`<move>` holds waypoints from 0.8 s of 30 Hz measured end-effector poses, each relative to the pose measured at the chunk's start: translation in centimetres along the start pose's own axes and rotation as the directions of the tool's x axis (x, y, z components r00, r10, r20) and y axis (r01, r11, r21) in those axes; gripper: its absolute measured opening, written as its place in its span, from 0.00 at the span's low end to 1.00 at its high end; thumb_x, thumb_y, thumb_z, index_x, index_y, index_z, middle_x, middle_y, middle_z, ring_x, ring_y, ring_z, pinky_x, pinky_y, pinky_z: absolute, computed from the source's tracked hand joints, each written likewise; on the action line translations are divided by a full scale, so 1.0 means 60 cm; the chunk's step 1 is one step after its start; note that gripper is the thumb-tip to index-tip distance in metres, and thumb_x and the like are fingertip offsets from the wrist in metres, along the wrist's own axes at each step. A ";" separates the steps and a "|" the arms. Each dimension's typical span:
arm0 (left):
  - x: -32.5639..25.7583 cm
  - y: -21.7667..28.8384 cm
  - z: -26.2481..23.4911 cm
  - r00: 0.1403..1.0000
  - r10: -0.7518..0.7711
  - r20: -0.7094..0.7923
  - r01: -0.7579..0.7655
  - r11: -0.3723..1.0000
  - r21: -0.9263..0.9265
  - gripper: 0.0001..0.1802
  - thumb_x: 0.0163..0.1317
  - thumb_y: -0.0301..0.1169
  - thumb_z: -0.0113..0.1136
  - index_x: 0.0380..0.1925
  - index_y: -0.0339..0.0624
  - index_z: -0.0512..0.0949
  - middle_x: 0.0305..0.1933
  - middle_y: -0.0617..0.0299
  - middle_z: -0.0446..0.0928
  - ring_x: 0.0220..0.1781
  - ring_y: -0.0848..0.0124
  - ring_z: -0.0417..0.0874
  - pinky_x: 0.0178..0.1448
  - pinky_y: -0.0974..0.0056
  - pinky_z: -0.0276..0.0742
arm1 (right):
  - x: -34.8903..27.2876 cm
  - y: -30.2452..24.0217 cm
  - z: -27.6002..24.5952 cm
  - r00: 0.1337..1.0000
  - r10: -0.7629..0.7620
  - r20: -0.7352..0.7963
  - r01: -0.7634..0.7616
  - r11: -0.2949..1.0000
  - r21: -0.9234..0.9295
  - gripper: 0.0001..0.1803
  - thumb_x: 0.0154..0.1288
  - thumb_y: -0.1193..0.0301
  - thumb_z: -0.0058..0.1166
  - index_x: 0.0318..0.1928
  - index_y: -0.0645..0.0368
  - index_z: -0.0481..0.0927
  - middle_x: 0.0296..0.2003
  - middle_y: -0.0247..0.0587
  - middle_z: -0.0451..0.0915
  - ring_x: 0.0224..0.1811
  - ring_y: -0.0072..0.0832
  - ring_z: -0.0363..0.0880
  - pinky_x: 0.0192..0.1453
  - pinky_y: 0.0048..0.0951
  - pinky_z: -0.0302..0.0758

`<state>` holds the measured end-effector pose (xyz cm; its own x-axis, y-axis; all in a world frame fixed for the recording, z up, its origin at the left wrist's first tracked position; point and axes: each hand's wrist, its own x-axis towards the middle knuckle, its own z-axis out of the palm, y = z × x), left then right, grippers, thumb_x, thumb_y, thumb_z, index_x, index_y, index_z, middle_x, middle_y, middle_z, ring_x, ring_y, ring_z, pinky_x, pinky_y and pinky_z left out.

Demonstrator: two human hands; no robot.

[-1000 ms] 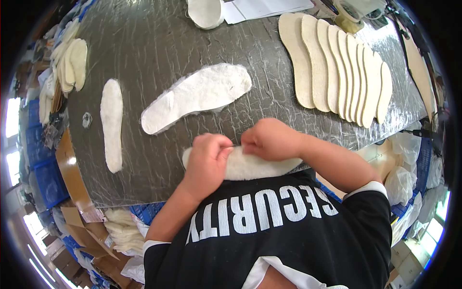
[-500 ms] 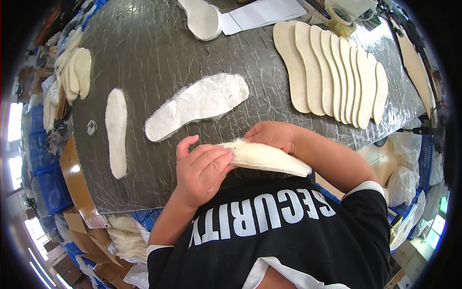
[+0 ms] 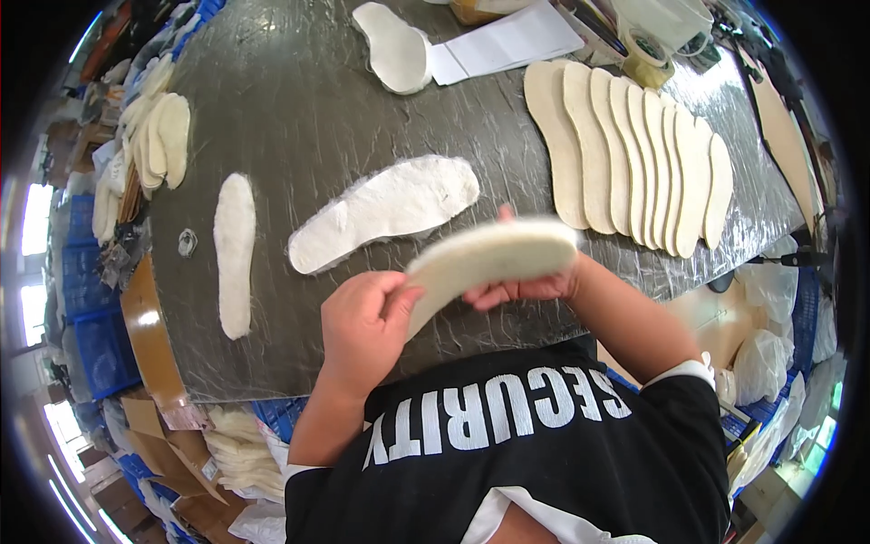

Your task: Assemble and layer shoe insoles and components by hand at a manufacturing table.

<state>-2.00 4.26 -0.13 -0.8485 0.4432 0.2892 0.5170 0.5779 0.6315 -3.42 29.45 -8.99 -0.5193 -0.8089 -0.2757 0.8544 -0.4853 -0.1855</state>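
A cream fleecy insole [image 3: 494,249] is held up over the near part of the table, curved and blurred by motion. Its left end is pinched between the thumb and fingers of my left hand [image 3: 364,313]. My right hand [image 3: 530,285] is behind and under the other end; some fingers show below the insole and one tip pokes up past its far edge. Just beyond lies a white furry insole [image 3: 385,210] with ragged fluffy edges. Farther left, a narrower white insole [image 3: 235,257] lies lengthwise.
A fanned row of beige insoles [image 3: 603,150] covers the table's right side. At the back are a white sole-shaped piece [image 3: 399,54], white paper sheets [image 3: 512,43] and a clear tub [image 3: 666,23]. More insoles [image 3: 168,140] sit at the left edge; blue crates [image 3: 100,349] stand beyond.
The insole has been raised and turned, with its right end swung away from my body. My right hand has shifted from its far edge to behind and beneath it. The view has shifted slightly.
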 end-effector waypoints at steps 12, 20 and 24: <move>0.029 -0.002 0.060 0.922 -0.387 -0.003 0.274 0.659 -0.700 0.10 0.70 0.30 0.58 0.42 0.31 0.75 0.34 0.61 0.79 0.32 0.77 0.79 0.38 0.70 0.78 | 0.060 0.027 0.098 0.828 -0.560 -0.032 0.471 0.725 -0.502 0.63 0.56 0.64 0.71 0.77 0.57 0.33 0.67 0.52 0.59 0.68 0.38 0.63 0.70 0.41 0.63; 0.040 -0.005 0.058 0.925 -0.377 0.052 0.306 0.655 -0.691 0.09 0.69 0.29 0.60 0.40 0.34 0.75 0.34 0.64 0.78 0.33 0.79 0.77 0.38 0.71 0.75 | 0.071 0.036 0.078 0.821 -0.554 0.140 0.560 0.731 -0.389 0.64 0.53 0.64 0.74 0.77 0.58 0.36 0.65 0.50 0.65 0.66 0.36 0.67 0.71 0.38 0.64; 0.039 0.000 0.063 0.933 -0.360 -0.017 0.256 0.697 -0.670 0.08 0.66 0.27 0.62 0.40 0.35 0.75 0.36 0.63 0.78 0.34 0.79 0.77 0.38 0.73 0.74 | 0.063 0.030 0.069 0.838 -0.512 0.186 0.544 0.767 -0.340 0.61 0.55 0.61 0.72 0.77 0.59 0.41 0.66 0.49 0.64 0.67 0.35 0.67 0.71 0.38 0.64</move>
<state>-3.54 7.89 -2.18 -0.9794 0.1942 0.0547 0.0669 0.0569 0.9961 -3.78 24.16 -6.46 -0.8701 -0.4914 0.0394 0.3674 -0.6997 -0.6127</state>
